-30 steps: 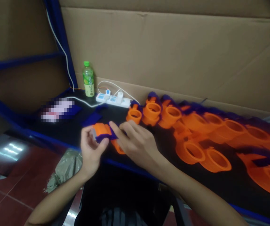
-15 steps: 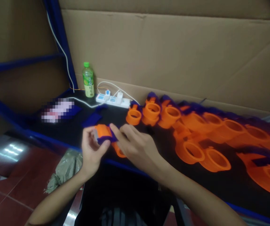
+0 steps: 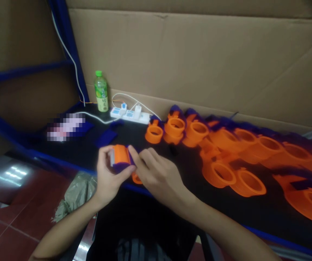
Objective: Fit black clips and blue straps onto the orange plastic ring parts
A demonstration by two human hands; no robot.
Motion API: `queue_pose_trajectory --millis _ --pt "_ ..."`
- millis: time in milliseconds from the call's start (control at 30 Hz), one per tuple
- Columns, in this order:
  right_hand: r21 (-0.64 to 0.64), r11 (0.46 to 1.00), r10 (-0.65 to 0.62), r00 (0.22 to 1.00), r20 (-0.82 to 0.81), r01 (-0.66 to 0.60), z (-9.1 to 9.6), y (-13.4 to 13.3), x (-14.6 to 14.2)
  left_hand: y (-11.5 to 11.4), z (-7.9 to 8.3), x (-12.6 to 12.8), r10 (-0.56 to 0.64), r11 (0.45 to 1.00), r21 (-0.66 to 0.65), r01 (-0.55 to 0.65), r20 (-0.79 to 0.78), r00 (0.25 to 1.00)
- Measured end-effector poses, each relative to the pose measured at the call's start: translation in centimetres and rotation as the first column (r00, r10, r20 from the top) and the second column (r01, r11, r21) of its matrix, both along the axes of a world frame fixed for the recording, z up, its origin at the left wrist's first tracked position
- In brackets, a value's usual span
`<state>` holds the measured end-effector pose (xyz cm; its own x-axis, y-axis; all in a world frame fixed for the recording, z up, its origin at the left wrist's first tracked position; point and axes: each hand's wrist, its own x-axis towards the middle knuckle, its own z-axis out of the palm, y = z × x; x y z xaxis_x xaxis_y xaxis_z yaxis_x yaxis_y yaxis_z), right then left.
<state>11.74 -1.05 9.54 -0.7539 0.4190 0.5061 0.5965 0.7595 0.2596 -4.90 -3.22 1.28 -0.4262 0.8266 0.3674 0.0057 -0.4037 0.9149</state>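
My left hand [image 3: 109, 179] is closed around a small orange-and-purple part [image 3: 121, 155], thumb along its near side and fingers at its left end. A pale grey edge shows at that left end. My right hand [image 3: 157, 172] has its fingers bent, with the index finger pressed on the part's purple right end. The thumb of the right hand is hidden. Just under the hands, a bit of an orange ring [image 3: 136, 178] shows, mostly covered by my fingers. Both hands are over the front edge of the black tabletop [image 3: 71, 150].
Several orange ring-shaped parts with purple pieces [image 3: 250, 184] spread over the right side. A white power strip [image 3: 130, 115] with plugs and a green-capped bottle [image 3: 101, 94] stand at the back. Flat purple pieces [image 3: 107, 137] lie left of centre. A sack [image 3: 77, 194] sits on the floor.
The part has turned slightly in my left hand, showing more of its orange face. My left thumb has slid right, closer to my right fingers.
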Motion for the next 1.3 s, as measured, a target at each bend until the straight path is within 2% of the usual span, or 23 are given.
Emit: queue_pose_trajectory --millis 67,100,167,200,267,333,400,500,600,767,933,1133,1200,1233,1300 --pt "-0.163 0.985 0.054 0.997 -0.048 -0.061 0.5 0.3 0.5 0.0 0.0 -0.6 -0.001 1.000 0.005 0.001 -0.018 1.000" --pt "-0.273 0.955 0.093 0.991 -0.097 -0.116 0.7 0.5 0.9 0.0 0.0 -0.9 -0.018 1.000 0.015 0.018 -0.027 0.999" --pt "-0.484 0.842 0.129 0.960 -0.249 -0.239 1.0 1.2 1.6 -0.2 0.2 -1.4 -0.062 0.997 0.043 0.064 -0.054 0.997" --pt "-0.564 0.772 0.107 0.934 -0.340 -0.293 0.9 1.6 1.9 -0.4 0.3 -1.6 -0.084 0.994 0.060 0.089 -0.072 0.994" --pt "-0.673 0.638 -0.014 0.867 -0.497 -0.376 0.3 2.1 2.1 -0.8 0.6 -1.6 -0.118 0.987 0.096 0.129 -0.110 0.987" --pt "-0.722 0.516 -0.145 0.784 -0.604 -0.461 -0.6 2.2 2.0 -1.2 0.9 -1.5 -0.144 0.979 0.124 0.161 -0.139 0.980" --pt "-0.720 0.423 -0.237 0.700 -0.674 -0.550 -1.4 2.1 1.8 -1.6 1.2 -1.3 -0.164 0.972 0.139 0.187 -0.163 0.973" --pt "-0.694 0.312 -0.331 0.611 -0.719 -0.649 -2.0 1.7 1.7 -1.9 1.4 -1.1 -0.200 0.955 0.177 0.238 -0.210 0.957" --pt "-0.699 0.224 -0.401 0.590 -0.701 -0.679 -2.0 1.4 1.9 -1.9 1.5 -1.1 -0.239 0.921 0.249 0.299 -0.244 0.940" --pt "-0.714 0.161 -0.445 0.596 -0.669 -0.681 -1.9 1.1 2.3 -2.2 1.5 -1.1 -0.249 0.887 0.310 0.343 -0.304 0.920" --pt "-0.705 0.131 -0.483 0.576 -0.660 -0.698 -2.1 1.1 2.4 -2.1 1.4 -1.1 -0.218 0.896 0.307 0.323 -0.330 0.919" --pt "-0.715 0.149 -0.436 0.604 -0.667 -0.683 -2.3 1.5 2.6 -2.2 1.6 -0.9 -0.299 0.871 0.292 0.396 -0.325 0.897" --pt "-0.727 0.182 -0.392 0.629 -0.671 -0.662 -2.4 1.6 2.8 -2.4 1.6 -0.7 -0.312 0.887 0.246 0.391 -0.303 0.900" --pt "-0.739 0.233 -0.361 0.650 -0.669 -0.632 -2.4 1.5 2.9 -2.5 1.6 -0.6 -0.304 0.905 0.213 0.368 -0.283 0.910" --pt "-0.744 0.413 -0.288 0.700 -0.654 -0.525 -2.6 1.1 3.1 -2.4 1.4 -0.4 -0.271 0.945 0.123 0.304 -0.226 0.936"
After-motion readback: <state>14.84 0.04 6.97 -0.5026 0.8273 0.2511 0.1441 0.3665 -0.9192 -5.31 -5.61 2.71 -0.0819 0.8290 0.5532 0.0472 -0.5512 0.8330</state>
